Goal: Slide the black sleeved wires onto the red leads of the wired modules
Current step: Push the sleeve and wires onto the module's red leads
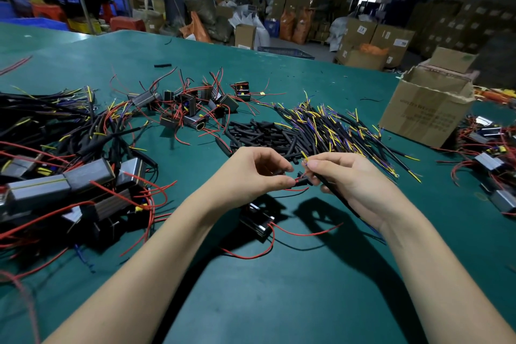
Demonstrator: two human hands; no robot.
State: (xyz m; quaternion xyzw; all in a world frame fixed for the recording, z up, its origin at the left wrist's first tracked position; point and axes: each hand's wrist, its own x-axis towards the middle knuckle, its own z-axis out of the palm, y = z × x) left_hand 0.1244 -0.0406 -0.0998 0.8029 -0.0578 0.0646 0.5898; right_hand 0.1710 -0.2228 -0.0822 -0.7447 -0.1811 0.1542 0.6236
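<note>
My left hand (255,173) pinches the end of a red lead (297,189) between thumb and forefinger. That lead runs down to a small dark wired module (258,220) lying on the green table below my hands. My right hand (350,179) grips a black sleeved wire (339,198) with yellow and blue tips, its end held against the red lead. A short black tube piece (303,181) sits where the two hands meet.
A heap of black sleeved wires (335,126) and short black tubes (262,134) lies behind my hands. Modules with red leads (192,106) sit further back, finished ones (69,176) pile up at left. A torn cardboard box (427,109) stands at right, more modules (488,159) beside it.
</note>
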